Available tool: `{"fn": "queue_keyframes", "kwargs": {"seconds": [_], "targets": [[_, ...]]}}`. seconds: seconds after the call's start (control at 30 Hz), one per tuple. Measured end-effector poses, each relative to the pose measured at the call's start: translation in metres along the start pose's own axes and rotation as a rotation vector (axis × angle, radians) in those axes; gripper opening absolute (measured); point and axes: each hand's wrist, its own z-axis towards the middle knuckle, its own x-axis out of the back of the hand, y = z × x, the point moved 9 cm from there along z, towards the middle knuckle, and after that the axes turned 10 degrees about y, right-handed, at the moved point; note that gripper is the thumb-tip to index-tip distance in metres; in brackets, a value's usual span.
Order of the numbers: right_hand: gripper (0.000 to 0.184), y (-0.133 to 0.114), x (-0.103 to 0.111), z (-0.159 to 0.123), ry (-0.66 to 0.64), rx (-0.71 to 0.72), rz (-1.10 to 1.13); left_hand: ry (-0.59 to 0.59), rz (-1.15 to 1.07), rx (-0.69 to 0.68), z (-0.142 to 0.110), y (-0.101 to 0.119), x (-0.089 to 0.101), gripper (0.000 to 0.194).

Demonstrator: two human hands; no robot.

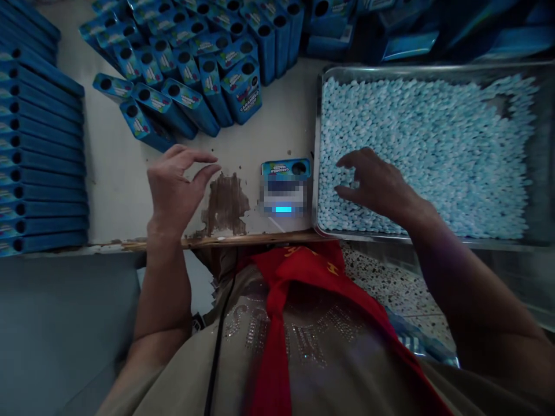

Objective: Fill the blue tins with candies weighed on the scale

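My left hand (180, 185) hovers over the worktop, thumb and fingers apart with nothing between them. Just beyond it stand several blue candy boxes (150, 124) with round holes in their tops. My right hand (377, 179) is over the left part of a metal tray (318, 144), its thumb and fingertips apart close to the light blue candies (425, 150). Whether the fingertips touch the candies I cannot tell. Between my hands, on a small scale whose display (284, 209) glows blue, sits one candy box (281, 169); most of the scale is blurred.
A row of blue boxes (43, 173) lines the left side of the worktop (113, 190). More boxes (208, 34) crowd the back. Dark blue packaging (411, 43) lies behind the tray. A worn brown patch (228, 202) marks the worktop near its wooden front edge.
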Motion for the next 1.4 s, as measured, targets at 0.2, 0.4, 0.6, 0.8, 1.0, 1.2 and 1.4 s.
{"fn": "queue_keyframes", "kwargs": {"seconds": [0.2,0.4,0.6,0.8,1.0,1.2,1.4], "targets": [[0.048,-0.024,-0.018,-0.008,-0.079,0.154,-0.142,0.014,0.052,0.102,-0.028,-0.057,0.008,0.036],[0.015,0.005,0.003,-0.009,-0.006,-0.06,-0.007,0.051,0.108,0.241,-0.027,-0.139,-0.022,0.047],[0.009,0.006,0.03,-0.006,0.095,-0.271,0.176,0.201,0.176,0.395,-0.017,-0.185,-0.057,0.063],[0.021,-0.044,0.063,0.01,0.151,-0.169,0.309,0.182,0.145,0.159,-0.033,-0.151,-0.046,0.026],[0.025,-0.116,0.081,0.035,0.138,0.208,0.195,0.199,0.116,0.135,-0.03,-0.15,-0.042,0.019],[0.029,-0.124,0.071,0.045,0.065,0.318,0.095,0.073,0.198,0.179,-0.026,-0.145,-0.05,0.014],[0.026,-0.116,0.069,0.043,0.087,0.238,0.241,0.07,0.134,0.184,-0.025,-0.144,-0.049,0.011]]}}
